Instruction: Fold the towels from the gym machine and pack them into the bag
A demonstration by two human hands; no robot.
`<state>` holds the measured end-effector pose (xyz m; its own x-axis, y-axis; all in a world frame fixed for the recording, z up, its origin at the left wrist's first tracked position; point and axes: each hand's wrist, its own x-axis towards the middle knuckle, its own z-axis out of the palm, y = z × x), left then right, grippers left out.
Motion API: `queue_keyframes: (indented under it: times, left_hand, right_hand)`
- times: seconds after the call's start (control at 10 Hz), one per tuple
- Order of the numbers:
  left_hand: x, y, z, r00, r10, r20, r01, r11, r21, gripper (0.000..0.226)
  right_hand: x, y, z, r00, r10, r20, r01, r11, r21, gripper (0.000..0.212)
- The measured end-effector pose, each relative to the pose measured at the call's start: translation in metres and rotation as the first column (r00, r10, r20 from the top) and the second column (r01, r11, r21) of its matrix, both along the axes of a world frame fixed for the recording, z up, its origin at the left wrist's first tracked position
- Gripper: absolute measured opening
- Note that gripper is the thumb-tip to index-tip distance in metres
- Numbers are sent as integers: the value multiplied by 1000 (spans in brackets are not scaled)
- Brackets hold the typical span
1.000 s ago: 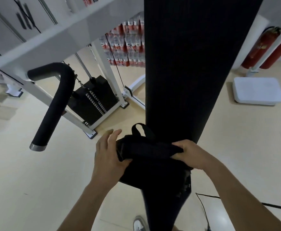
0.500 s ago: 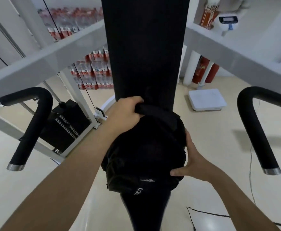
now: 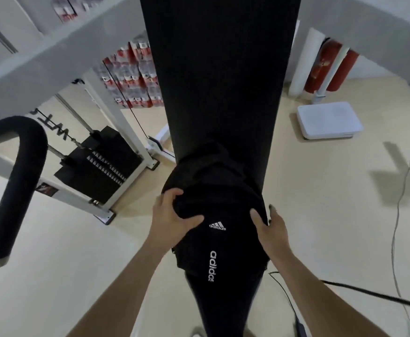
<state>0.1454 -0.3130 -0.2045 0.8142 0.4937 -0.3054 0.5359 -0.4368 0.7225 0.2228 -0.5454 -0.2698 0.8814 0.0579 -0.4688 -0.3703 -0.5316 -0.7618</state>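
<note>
Floor: pale gym floor (image 3: 53,251) is spreading all around.
Bag (image 3: 213,244): is lying on the black pad (image 3: 218,81), long axis running near-to-far between both hands.
Left hand (image 3: 172,220): is gripping its left side, fingers curled.
Right hand (image 3: 271,229): is clasping its right edge.

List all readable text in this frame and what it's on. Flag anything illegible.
"adidas": small, under the stripe logo on the bag.
"adidas": large, running lengthwise down the same bag.
"WT": black letters on the white frame, seen upside down; a further letter is unclear.
Labels on the bottle packs: too blurred to read.
Marks on the weight stack: too small to read.
Sticker on the frame: too blurred to read.
</note>
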Motion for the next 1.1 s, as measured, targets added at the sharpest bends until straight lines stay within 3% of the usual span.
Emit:
queue_keyframes:
  times: [0.1, 0.2, 0.3, 0.4, 0.5, 0.6, 0.7, 0.8, 0.9, 1.0, 1.1]
  left_hand:
    - [-18, -3, -57, 947, -131, -292, 138, 990, 0, 115]
    - [-1, -2, -82, 965, 29, -262, -13, 998, 59, 84]
    - [5, 6, -91, 948, 120, -295, -123, 992, 7, 37]
    - [-9, 6, -83, 950, 27, -312, 18, 990, 142, 28]
    - [-23, 2, -64, 974, 8, -225, 54, 962, 268, 22]
    - [-21, -4, -46, 997, 18, -77, 6, 953, 302, 19]
    - [-22, -13, -48, 999, 43, 31, -49, 968, 246, 11]
    - [-36, -19, -70, 999, 49, 6, -49, 977, 208, 9]
    - [-48, -21, -84, 991, 24, -134, 4, 979, 206, 19]
    - [-49, -18, -75, 993, 13, -115, 8, 984, 178, 39]
    - [-51, -14, -54, 999, -4, 46, -1, 992, 126, 42]
  right_hand:
    - [-8, -11, 2, 974, 171, -148, -161, 984, 81, 100]
    - [-20, -16, -24, 935, 304, -183, -321, 945, -69, 69]
    - [-17, -9, -39, 965, 236, -116, -256, 941, -222, 27]
    - [-20, -6, -36, 960, 265, -88, -279, 926, -254, 36]
    - [-28, -8, -17, 952, 306, 28, -288, 921, -262, 34]
    - [-34, -3, 4, 961, 183, 208, -154, 977, -146, 27]
    - [-40, -1, 5, 975, 50, 217, -34, 997, -73, 34]
    - [-47, -5, -13, 997, 76, 32, -73, 992, -99, 50]
    - [-51, -18, -21, 971, 193, -138, -221, 947, -231, 75]
    - [-47, -31, -8, 963, 237, -130, -262, 938, -225, 73]
    - [-45, -48, 16, 980, 157, -119, -175, 971, -163, 67]
